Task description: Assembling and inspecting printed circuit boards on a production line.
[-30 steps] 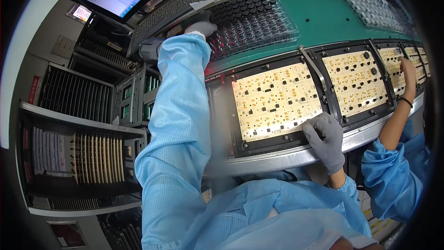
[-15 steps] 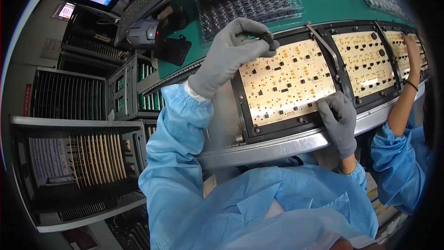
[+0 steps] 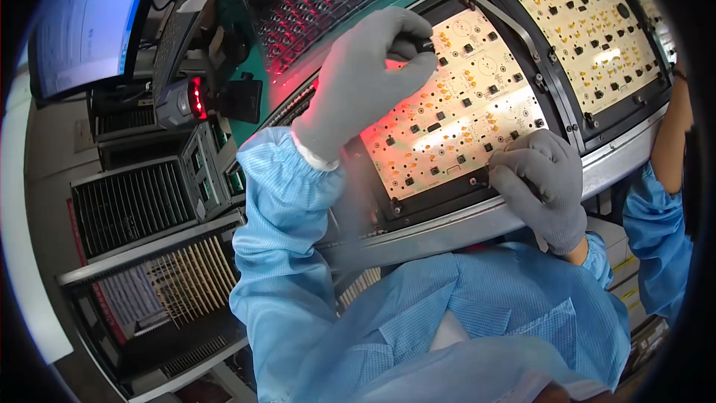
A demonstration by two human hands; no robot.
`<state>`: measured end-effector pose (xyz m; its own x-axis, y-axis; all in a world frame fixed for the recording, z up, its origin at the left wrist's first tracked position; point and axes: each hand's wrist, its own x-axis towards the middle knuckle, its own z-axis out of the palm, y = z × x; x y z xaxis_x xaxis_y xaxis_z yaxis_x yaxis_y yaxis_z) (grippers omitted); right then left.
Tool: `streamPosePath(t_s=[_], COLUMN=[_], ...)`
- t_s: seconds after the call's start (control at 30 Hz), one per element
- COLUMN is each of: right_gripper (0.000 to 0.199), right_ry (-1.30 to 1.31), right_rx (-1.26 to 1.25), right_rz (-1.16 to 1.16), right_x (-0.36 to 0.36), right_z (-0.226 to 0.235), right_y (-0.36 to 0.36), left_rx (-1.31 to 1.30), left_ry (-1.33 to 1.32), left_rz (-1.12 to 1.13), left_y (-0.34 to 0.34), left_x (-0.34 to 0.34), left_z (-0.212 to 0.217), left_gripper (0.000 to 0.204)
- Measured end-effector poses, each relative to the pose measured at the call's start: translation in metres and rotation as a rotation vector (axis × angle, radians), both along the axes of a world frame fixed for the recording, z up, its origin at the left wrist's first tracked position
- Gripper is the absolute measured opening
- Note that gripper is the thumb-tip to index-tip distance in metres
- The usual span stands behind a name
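Observation:
A pale circuit board (image 3: 452, 130) dotted with small black and orange parts sits in a black carrier frame (image 3: 440, 201) in front of me. Over its upper left side is my left hand (image 3: 365, 78), in a grey glove, thumb and fingers pinched on a small black part (image 3: 426, 45); most of that part is hidden by the fingers. My right hand (image 3: 547, 188), also gloved in grey, is at the board's lower right edge. Its fingers are curled together, and whatever they may hold cannot be made out.
A scanner (image 3: 185, 101) glows red at left, near a monitor (image 3: 93, 22). Behind the board lies a clear tray (image 3: 313, 4) of black round parts. Another framed board (image 3: 589, 37) is at right, beside a co-worker's arm (image 3: 667, 142). Board racks (image 3: 134, 201) stand at left.
My view has swung, bringing more of the monitor into sight. The scanner's red light now shines over my left glove and the board. Both hands keep their closed poses near the same board.

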<state>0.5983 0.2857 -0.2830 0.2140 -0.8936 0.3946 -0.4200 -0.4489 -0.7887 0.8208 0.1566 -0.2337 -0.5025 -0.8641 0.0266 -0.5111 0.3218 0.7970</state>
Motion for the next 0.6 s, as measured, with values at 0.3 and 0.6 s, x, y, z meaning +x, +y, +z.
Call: streamPosePath(t_s=[0.3, 0.6], right_gripper=[0.020, 0.029], right_ry=[0.004, -0.065], right_rx=[-0.097, -0.166], right_rz=[0.002, -0.108], right_x=[0.002, 0.012], right_z=[-0.008, -0.015], right_y=[0.005, 0.009], left_rx=[-0.257, -0.164], left_ry=[-0.537, -0.515], left_rz=[-0.339, -0.490], left_y=[-0.052, -0.065], left_x=[-0.034, -0.064], left_z=[0.003, 0.016], left_gripper=[0.030, 0.024])
